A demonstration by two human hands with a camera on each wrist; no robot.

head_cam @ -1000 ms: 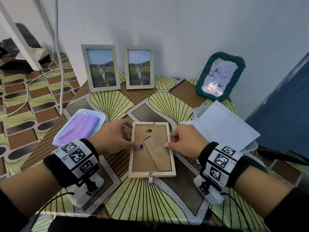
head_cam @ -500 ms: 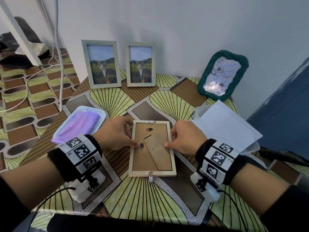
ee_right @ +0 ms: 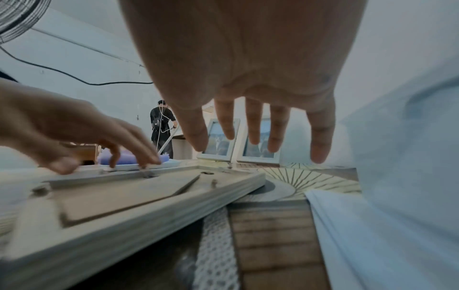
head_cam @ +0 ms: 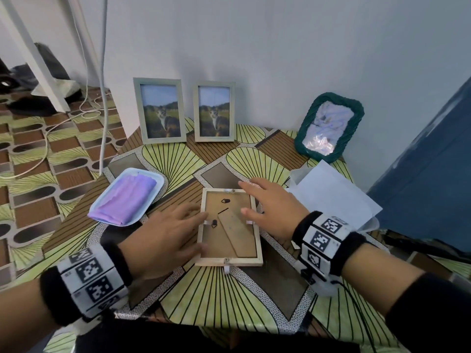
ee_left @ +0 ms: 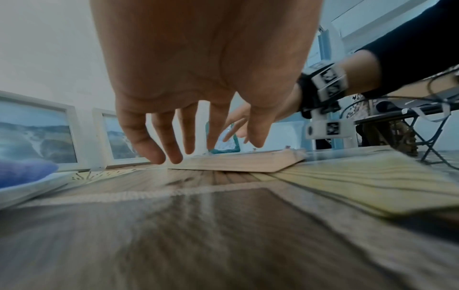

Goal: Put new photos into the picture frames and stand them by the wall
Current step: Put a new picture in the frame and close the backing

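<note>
A light wooden picture frame lies face down on the table, its brown backing board and folded stand up. My left hand lies beside its left edge with fingers spread, fingertips at the rim. My right hand hovers over the frame's right edge with straight, spread fingers and holds nothing. In the right wrist view the frame lies below the spread fingers. In the left wrist view the frame lies just beyond the fingertips. Two framed cat photos stand against the wall.
A white tray with a folded purple cloth sits left of the frame. White paper sheets over a clear container lie to the right. A green woven frame leans on the wall. A dark blue panel borders the right.
Both hands have let go of the clips at the frame's side edges and spread their fingers. The right hand has lifted and reached toward the frame's far right corner.
</note>
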